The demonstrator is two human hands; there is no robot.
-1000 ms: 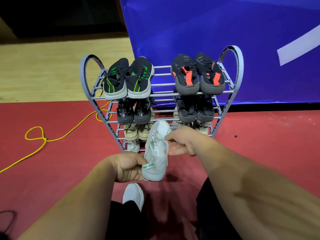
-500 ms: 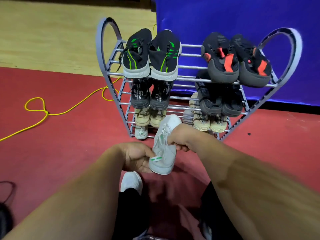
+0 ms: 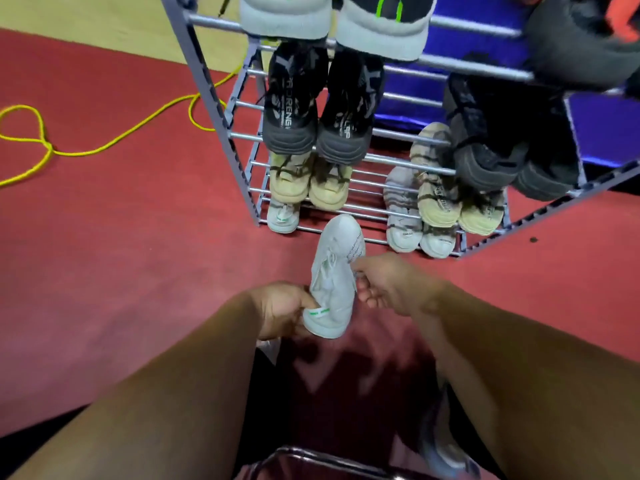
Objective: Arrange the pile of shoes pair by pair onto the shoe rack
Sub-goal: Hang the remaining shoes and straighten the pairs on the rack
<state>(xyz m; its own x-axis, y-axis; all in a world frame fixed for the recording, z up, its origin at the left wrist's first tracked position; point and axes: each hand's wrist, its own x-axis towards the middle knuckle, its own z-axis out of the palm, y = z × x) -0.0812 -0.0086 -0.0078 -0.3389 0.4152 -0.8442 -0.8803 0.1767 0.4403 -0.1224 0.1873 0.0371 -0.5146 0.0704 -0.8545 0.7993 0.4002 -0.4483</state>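
I hold a white sneaker (image 3: 334,282) with a green heel tab in both hands, toe pointing at the rack's bottom shelf. My left hand (image 3: 282,311) grips its heel and my right hand (image 3: 384,284) pinches its side near the laces. Its white match (image 3: 283,216) sits alone on the bottom shelf at the left of the grey metal shoe rack (image 3: 221,109). Higher shelves carry beige pairs (image 3: 308,183), black pairs (image 3: 322,109) and black-green shoes (image 3: 332,22). Another white pair (image 3: 419,233) fills the bottom shelf's right side.
A yellow cable (image 3: 45,143) loops over the red floor left of the rack. A blue panel (image 3: 602,129) stands behind the rack. My legs and a blurred shoe (image 3: 446,445) fill the lower frame, with a metal frame edge (image 3: 311,459) at the bottom.
My view has dropped and closed in on the rack. Both hands have carried the white sneaker forward, so its toe is now near the bottom shelf's front bar.
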